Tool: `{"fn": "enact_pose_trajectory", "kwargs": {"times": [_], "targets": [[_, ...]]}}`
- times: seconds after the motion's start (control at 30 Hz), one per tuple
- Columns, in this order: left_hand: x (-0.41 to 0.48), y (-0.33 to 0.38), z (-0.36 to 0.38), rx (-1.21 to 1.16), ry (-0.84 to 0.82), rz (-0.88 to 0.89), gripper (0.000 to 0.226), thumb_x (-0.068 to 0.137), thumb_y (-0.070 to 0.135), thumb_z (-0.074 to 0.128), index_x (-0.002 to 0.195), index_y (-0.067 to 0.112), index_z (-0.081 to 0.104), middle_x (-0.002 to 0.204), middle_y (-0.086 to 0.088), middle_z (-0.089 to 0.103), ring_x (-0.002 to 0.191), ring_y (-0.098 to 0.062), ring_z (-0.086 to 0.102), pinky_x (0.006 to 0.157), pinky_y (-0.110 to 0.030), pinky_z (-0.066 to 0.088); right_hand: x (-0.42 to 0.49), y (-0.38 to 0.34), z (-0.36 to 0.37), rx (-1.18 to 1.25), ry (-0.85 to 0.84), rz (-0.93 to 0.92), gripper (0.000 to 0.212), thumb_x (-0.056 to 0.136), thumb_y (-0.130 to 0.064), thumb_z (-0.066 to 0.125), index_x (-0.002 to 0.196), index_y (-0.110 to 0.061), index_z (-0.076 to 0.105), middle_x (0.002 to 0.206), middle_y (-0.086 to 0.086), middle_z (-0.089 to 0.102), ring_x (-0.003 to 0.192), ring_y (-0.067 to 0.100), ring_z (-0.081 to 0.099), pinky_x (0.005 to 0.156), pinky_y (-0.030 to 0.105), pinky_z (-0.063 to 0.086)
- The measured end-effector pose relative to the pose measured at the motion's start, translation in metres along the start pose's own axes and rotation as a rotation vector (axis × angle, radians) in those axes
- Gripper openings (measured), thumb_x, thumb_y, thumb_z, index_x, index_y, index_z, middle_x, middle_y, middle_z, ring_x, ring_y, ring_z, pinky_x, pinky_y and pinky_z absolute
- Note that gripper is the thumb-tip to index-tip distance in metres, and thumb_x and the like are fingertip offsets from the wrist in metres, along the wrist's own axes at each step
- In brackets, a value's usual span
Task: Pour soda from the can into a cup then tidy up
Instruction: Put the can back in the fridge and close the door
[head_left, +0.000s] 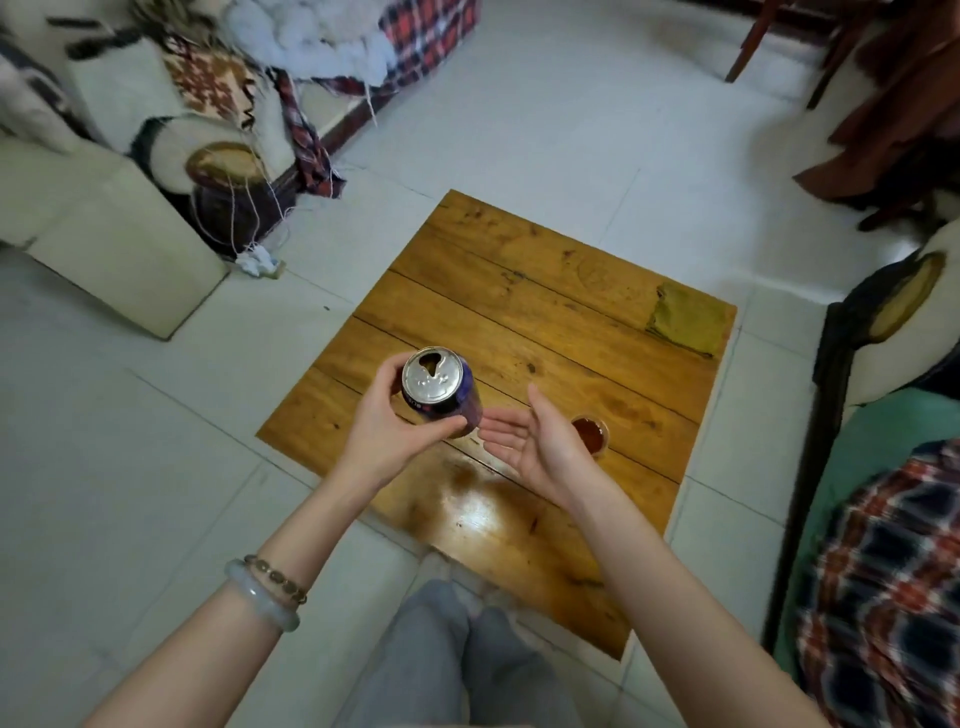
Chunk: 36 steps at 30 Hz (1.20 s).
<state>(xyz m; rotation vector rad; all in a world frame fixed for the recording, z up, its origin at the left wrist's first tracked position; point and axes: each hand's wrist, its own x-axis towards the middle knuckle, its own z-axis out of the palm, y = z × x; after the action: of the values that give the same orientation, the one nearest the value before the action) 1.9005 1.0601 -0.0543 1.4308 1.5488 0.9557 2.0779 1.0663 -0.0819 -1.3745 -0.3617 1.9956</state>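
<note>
Soft, even daylight fills the room as I look down at the wooden table (545, 312), a bright glare patch shining on its near edge. Beyond the table, the frame's corners bend and smear; the plaid fabric (883, 571) to its right blurs.

The can (441, 387) bears white print — too blurred to read.

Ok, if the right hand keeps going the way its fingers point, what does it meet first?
The right hand is open, palm up, with its fingers pointing left at the can held in the left hand. It would probably meet the can's lower side first, though depth is hard to judge.
</note>
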Motion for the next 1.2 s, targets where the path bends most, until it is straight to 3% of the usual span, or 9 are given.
{"fn": "enact_pose_trajectory", "kwargs": {"times": [0.23,0.37,0.47,0.57,0.73,0.97,1.2], "targets": [[-0.04,-0.001,-0.07,-0.019,0.132,-0.036,0.073,0.057,0.017,0.089,0.116,0.031,0.049,0.115,0.02,0.056,0.109,0.007,0.05,0.095,-0.015,0.037,-0.015,0.009,0.065,-0.16,-0.169,0.087,0.052,0.1,-0.041,0.033,0.106,0.004,0.059,0.1,0.018,0.064,0.095,0.027,0.061,0.093,0.036,0.048],[-0.076,-0.008,-0.122,-0.055,0.244,-0.079,0.071,0.047,0.04,0.084,0.109,0.039,0.05,0.112,0.021,0.06,0.108,0.005,0.054,0.092,-0.014,0.039,-0.016,0.025,0.117,-0.296,-0.286,0.165,0.051,0.097,-0.043,0.037,0.1,0.002,0.061,0.093,0.015,0.064,0.088,0.024,0.061,0.091,0.036,0.048],[-0.111,-0.021,-0.167,-0.073,0.362,-0.117,0.068,0.045,0.044,0.08,0.106,0.04,0.05,0.11,0.02,0.061,0.105,0.006,0.054,0.089,-0.009,0.038,-0.018,0.047,0.165,-0.411,-0.372,0.206,0.049,0.095,-0.043,0.041,0.1,0.002,0.062,0.091,0.014,0.066,0.084,0.023,0.062,0.081,0.032,0.052],[-0.152,-0.034,-0.214,-0.065,0.453,-0.135,0.069,0.046,0.043,0.081,0.108,0.039,0.052,0.111,0.018,0.062,0.107,0.003,0.055,0.09,-0.01,0.038,-0.027,0.08,0.219,-0.55,-0.461,0.243,0.041,0.096,-0.037,0.041,0.098,-0.002,0.062,0.09,0.011,0.066,0.081,0.02,0.062,0.071,0.028,0.052],[-0.228,-0.062,-0.298,-0.083,0.565,-0.186,0.068,0.045,0.041,0.08,0.108,0.036,0.053,0.11,0.016,0.064,0.105,0.005,0.056,0.089,-0.009,0.039,-0.055,0.153,0.31,-0.765,-0.613,0.312,0.025,0.092,-0.029,0.043,0.093,-0.01,0.059,0.087,0.006,0.059,0.074,0.015,0.055,0.068,0.027,0.045],[-0.336,-0.098,-0.418,-0.08,0.668,-0.213,0.067,0.043,0.044,0.08,0.104,0.034,0.054,0.107,0.015,0.064,0.099,0.01,0.056,0.085,-0.005,0.038,-0.098,0.254,0.43,-0.922,-0.678,0.311,0.03,0.094,-0.029,0.043,0.096,-0.006,0.062,0.088,0.008,0.066,0.08,0.021,0.06,0.076,0.034,0.049],[-0.429,-0.128,-0.52,-0.058,0.803,-0.278,0.069,0.046,0.036,0.087,0.108,0.03,0.057,0.107,0.014,0.065,0.101,0.004,0.058,0.086,-0.013,0.042,-0.14,0.344,0.54,-1.019,-0.803,0.362,0.035,0.095,-0.032,0.043,0.102,-0.003,0.061,0.092,0.012,0.066,0.083,0.023,0.062,0.079,0.037,0.049]]}}
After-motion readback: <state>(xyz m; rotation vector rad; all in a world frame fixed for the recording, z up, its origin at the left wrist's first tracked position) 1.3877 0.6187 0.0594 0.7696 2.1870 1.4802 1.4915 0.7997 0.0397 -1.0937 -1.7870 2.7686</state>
